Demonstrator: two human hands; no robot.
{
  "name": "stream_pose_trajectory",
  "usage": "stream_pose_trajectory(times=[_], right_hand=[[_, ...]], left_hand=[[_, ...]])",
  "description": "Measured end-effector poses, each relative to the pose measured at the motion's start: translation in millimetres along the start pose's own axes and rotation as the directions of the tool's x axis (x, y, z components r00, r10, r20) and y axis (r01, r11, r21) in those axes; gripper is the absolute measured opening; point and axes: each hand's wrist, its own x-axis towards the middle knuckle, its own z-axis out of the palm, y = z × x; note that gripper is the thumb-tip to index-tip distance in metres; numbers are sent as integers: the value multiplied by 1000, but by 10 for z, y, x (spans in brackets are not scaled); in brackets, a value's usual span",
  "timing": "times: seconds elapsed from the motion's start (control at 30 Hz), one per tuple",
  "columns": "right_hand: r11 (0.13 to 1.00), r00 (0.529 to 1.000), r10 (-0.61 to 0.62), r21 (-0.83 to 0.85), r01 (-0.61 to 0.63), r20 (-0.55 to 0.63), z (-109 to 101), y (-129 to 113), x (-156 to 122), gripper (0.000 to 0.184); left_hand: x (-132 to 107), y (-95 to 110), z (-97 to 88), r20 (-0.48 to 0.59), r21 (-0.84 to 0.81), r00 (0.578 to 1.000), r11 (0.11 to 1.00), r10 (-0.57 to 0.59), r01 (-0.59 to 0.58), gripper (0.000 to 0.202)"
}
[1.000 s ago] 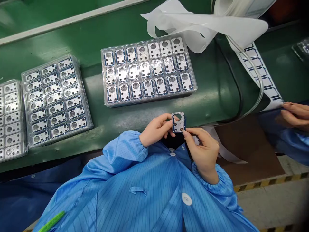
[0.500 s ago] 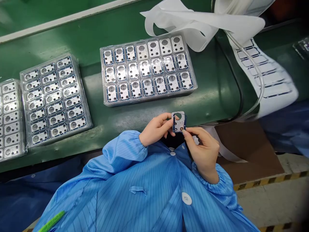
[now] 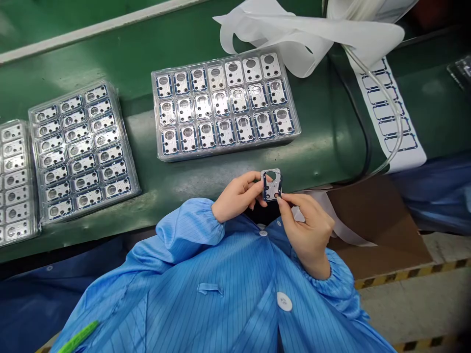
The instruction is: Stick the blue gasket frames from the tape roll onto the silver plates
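While pinched up between left hand (image 3: 237,195) and right hand (image 3: 305,229), blue-edged metal plate (image 3: 272,185) just over desk (image 3: 176,179) edge; fingers (image 3: 286,200) of both hands closed on its sides. Clear blister tray (image 3: 228,148) ahead: three rows of seven like plates, one per pocket. Second tray (image 3: 129,147) further left, same plates.

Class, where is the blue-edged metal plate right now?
The plate is centre frame in the head view, pinched between the left hand and right hand, just below the clear plastic tray.
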Motion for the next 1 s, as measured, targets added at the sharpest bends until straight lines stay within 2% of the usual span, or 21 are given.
stream_pose_trajectory(times=[0.2,0.33,0.67,1.0], right_hand=[[992,997,-83,-97,82,-4,17,39,-45,15],[986,996,-88,-139,90,23,12,58,-74,16],[999,995,-12,-50,17,100,-93,3,-50,23],[1000,995,12,-6,-12,97,-130,-11,-13,23]], left_hand=[[-3,-21,-1,-8,3,1000,1000,15,-15,45],[-1,-44,-5,-14,-2,1000,1000,27,-27,47],[4,-33,-9,-8,-17,1000,1000,5,-5,44],[-2,18,-3,-8,-48,1000,999,-11,11,36]])
